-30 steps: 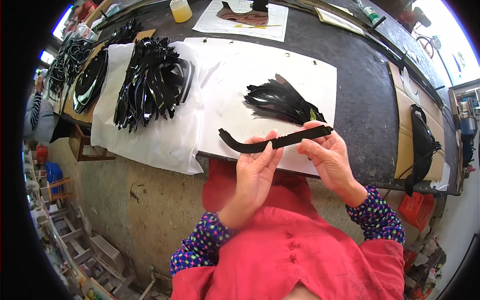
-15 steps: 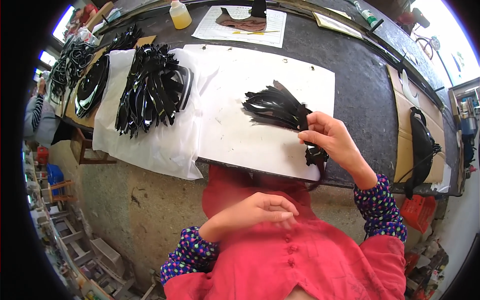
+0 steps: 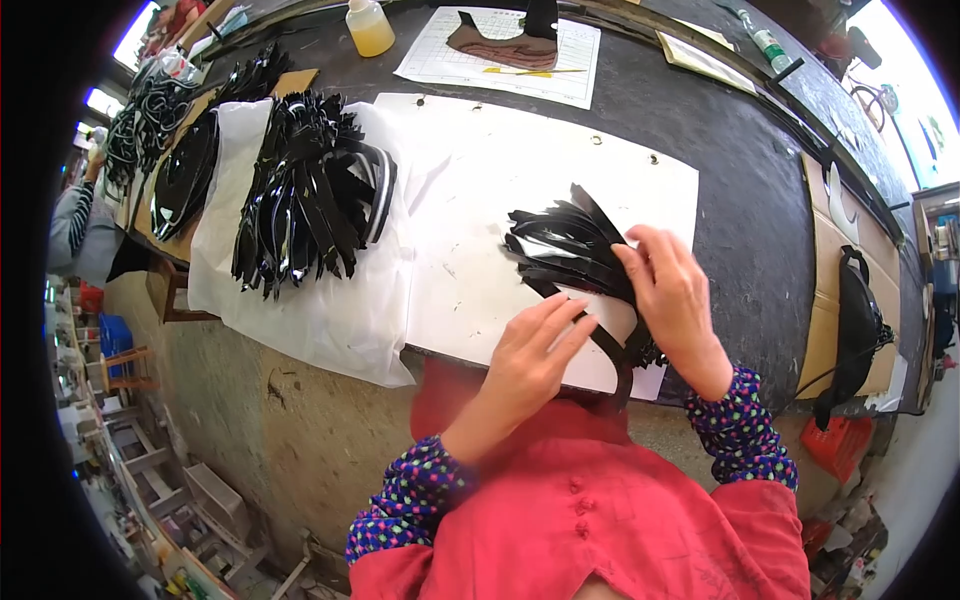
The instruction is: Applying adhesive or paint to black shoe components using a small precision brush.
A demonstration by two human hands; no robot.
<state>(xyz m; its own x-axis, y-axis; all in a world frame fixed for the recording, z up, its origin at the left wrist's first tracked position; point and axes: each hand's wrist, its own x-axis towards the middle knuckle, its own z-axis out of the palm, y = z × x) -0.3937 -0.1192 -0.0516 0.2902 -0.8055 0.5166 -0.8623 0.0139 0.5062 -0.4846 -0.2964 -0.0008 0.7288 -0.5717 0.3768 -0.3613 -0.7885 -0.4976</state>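
A fan-shaped pile of black curved strips (image 3: 565, 240) lies on a white sheet (image 3: 480, 190) at the table's near edge. One black strip (image 3: 612, 352) runs along the pile's near side and hangs over the edge. My right hand (image 3: 675, 300) grips this strip where it meets the pile, fingertips pressed onto the pile's right end. Just left of it, my left hand (image 3: 530, 350) lies flat with fingers stretched out, its fingertips touching the same strip.
A larger heap of black strips (image 3: 300, 195) rests on white plastic to the left, with more black pieces (image 3: 180, 175) on cardboard beyond. A yellow bottle (image 3: 368, 25) and a paper with a brown cut-out (image 3: 500, 40) lie at the back. A black bag (image 3: 860, 310) sits on the right.
Both hands held one black strip in the air. The right hand carried it to the pile while the left dropped, then the left came back up onto the strip.
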